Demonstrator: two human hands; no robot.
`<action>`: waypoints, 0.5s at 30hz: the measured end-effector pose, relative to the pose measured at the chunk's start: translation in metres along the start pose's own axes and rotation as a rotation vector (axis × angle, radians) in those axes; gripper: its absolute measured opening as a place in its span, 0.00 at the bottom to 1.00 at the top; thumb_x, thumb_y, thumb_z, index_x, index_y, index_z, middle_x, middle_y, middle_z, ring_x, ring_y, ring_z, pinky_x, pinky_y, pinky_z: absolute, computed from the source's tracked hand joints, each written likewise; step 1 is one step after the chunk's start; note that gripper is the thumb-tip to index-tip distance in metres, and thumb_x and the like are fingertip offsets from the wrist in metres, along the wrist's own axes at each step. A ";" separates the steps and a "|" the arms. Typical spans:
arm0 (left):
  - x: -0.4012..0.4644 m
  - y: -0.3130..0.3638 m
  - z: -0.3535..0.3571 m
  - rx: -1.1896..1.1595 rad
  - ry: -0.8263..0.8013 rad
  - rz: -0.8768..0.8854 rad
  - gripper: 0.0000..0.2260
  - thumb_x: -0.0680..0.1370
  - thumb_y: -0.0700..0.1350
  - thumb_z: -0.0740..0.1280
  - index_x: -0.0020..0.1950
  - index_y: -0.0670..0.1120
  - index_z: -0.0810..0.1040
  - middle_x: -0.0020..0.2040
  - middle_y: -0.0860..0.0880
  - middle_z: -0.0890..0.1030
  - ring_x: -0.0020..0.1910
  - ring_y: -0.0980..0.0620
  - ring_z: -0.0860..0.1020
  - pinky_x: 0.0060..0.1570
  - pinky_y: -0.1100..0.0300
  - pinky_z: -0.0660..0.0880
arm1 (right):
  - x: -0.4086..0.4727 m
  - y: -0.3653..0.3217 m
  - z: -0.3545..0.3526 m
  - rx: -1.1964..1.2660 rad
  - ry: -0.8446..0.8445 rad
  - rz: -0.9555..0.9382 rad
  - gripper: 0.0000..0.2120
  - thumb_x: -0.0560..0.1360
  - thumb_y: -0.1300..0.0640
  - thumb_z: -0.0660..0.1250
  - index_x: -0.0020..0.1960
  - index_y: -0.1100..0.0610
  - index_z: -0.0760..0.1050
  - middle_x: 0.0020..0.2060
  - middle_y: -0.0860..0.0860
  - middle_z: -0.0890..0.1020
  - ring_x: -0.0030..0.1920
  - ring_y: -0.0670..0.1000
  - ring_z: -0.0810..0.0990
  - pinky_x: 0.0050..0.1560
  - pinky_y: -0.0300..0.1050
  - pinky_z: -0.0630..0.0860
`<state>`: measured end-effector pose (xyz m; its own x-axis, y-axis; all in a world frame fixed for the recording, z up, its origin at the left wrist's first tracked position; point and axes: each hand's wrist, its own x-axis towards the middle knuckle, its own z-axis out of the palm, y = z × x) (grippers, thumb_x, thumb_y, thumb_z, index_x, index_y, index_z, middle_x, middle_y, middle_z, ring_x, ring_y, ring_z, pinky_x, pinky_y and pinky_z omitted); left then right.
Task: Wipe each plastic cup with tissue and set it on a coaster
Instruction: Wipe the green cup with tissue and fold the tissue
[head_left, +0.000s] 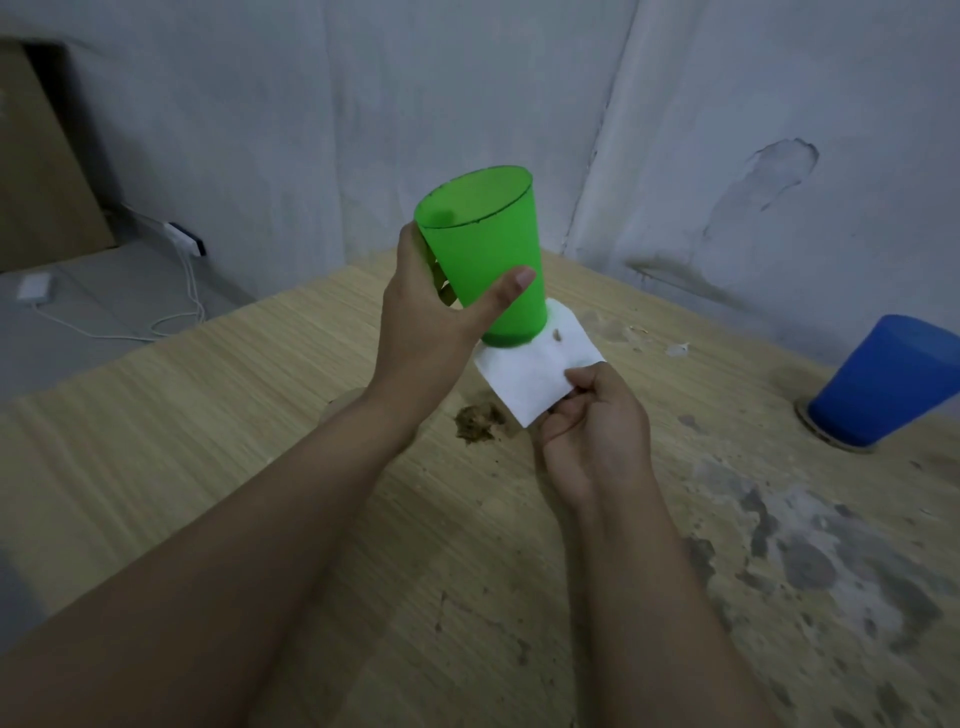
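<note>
My left hand (431, 322) grips a translucent green plastic cup (483, 249) in the air above the table, mouth up and tilted, thumb across its front. Just below the cup's base my right hand (592, 431) pinches a folded white tissue (535, 374) by its near corner. The tissue lies right under the cup's bottom; I cannot tell whether they touch. At the right edge a blue plastic cup (888, 379) stands mouth down, tilted, on a round coaster (810, 421).
The wooden table (182, 441) is stained and flaking on the right side. A brown crumbly patch (475, 423) lies beside the tissue. Grey walls meet in a corner behind. To the left, a white cable and charger (182, 239) lie on a grey surface.
</note>
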<state>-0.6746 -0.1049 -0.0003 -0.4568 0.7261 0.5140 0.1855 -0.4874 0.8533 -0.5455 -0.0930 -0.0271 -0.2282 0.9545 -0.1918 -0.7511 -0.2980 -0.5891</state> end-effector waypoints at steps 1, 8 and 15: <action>0.000 0.000 0.000 0.000 0.003 0.002 0.26 0.65 0.58 0.74 0.58 0.59 0.67 0.57 0.55 0.78 0.56 0.59 0.79 0.50 0.66 0.76 | 0.000 0.000 0.000 0.002 0.003 0.002 0.19 0.71 0.70 0.55 0.61 0.68 0.72 0.57 0.63 0.80 0.61 0.60 0.77 0.67 0.56 0.70; -0.002 0.002 0.002 -0.010 -0.017 0.006 0.27 0.65 0.57 0.75 0.60 0.54 0.68 0.56 0.53 0.79 0.55 0.57 0.79 0.49 0.64 0.77 | -0.002 -0.004 0.002 0.018 0.112 -0.027 0.15 0.74 0.70 0.55 0.57 0.68 0.73 0.53 0.63 0.82 0.56 0.58 0.81 0.59 0.54 0.77; -0.005 0.001 0.004 -0.010 -0.043 -0.020 0.29 0.65 0.54 0.77 0.61 0.53 0.67 0.57 0.55 0.78 0.55 0.60 0.79 0.50 0.66 0.76 | -0.003 -0.001 0.004 -0.054 0.068 0.056 0.11 0.72 0.71 0.55 0.50 0.67 0.74 0.40 0.59 0.83 0.38 0.51 0.83 0.40 0.40 0.81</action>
<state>-0.6687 -0.1066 -0.0018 -0.4222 0.7560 0.5002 0.1682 -0.4769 0.8627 -0.5466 -0.0956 -0.0226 -0.2245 0.9341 -0.2775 -0.7036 -0.3524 -0.6171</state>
